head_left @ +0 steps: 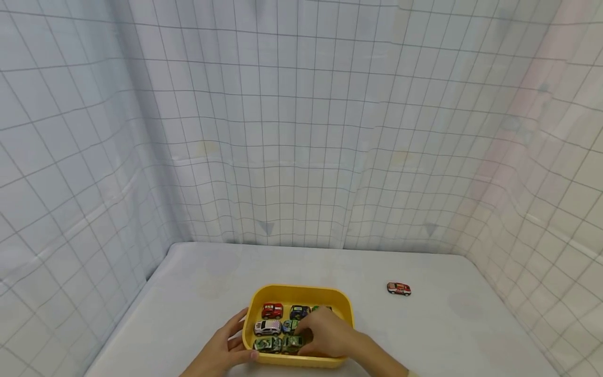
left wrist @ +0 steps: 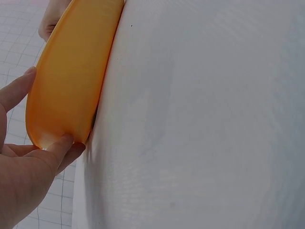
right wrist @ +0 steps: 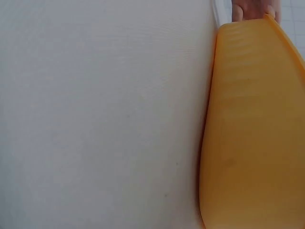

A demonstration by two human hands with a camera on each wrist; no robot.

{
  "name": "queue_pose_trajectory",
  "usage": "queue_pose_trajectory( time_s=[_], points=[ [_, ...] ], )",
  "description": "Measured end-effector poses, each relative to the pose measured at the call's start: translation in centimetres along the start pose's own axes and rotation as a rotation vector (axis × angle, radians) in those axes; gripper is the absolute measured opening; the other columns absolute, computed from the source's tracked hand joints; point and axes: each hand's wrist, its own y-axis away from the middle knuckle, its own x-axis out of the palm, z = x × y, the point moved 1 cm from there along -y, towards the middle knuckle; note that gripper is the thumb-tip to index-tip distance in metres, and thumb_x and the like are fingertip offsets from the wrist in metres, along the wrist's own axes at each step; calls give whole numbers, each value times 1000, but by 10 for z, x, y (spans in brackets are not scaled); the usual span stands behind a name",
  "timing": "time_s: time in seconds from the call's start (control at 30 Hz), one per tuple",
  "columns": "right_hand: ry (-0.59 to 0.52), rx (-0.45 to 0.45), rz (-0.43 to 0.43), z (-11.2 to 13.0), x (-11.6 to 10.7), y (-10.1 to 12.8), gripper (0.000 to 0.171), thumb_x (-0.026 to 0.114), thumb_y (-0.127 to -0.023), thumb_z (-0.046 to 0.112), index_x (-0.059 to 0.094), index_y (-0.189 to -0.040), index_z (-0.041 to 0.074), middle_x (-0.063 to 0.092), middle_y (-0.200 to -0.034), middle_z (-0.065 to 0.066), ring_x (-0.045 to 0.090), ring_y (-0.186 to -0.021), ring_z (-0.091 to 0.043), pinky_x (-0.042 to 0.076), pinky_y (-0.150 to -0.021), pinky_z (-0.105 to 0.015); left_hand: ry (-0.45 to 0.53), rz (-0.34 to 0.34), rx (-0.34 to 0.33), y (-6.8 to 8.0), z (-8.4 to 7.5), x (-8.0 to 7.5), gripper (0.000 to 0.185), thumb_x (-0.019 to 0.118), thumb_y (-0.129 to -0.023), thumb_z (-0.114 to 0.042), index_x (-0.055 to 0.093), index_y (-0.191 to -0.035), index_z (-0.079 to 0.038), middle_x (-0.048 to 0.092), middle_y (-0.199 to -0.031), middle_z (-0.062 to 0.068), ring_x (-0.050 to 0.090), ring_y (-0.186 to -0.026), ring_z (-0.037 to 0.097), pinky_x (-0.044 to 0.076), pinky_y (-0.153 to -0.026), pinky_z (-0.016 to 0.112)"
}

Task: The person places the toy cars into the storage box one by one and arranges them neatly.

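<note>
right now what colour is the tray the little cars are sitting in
Yellow, leaning orange. The tray shows best in the head view, with the left hand at its side.

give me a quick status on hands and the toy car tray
Left hand grips yellow tray at its corner. Right hand inside tray, on the toy cars; grip unclear. One red car out on table.

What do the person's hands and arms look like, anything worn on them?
Both hands are bare: no gloves, rings or markings show on the left hand or the right hand. The forearms are bare too, with no sleeve over them. At the bottom edge of the head view, a pale band or cuff edge peeks in at the right arm; too little shows to tell what it is.
</note>
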Motion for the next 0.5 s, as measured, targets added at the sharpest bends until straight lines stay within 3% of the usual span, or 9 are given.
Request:
queue_pose_trajectory(
  time_s=[0.33,0.5],
  points=[
    [108,-11,2,0,1,0,28,91,-81,36,83,-101,18,73,-93,18,59,-79,10,47,-69,-7,-2,3,9,-1,0,0,103,79,-95,-23,8,-164,3,21,-157,43,53,-132,44,56,-98,39],
    [111,-21,18,-1,4,0,27,91,-82,36,83,-103,20,72,-94,20,58,-78,11,47,-69,-7,-24,-8,8,-1,1,1,102,79,-94,-23,9,-163,3,20,-157,43,53,-132,46,56,-98,39]
  ],
)
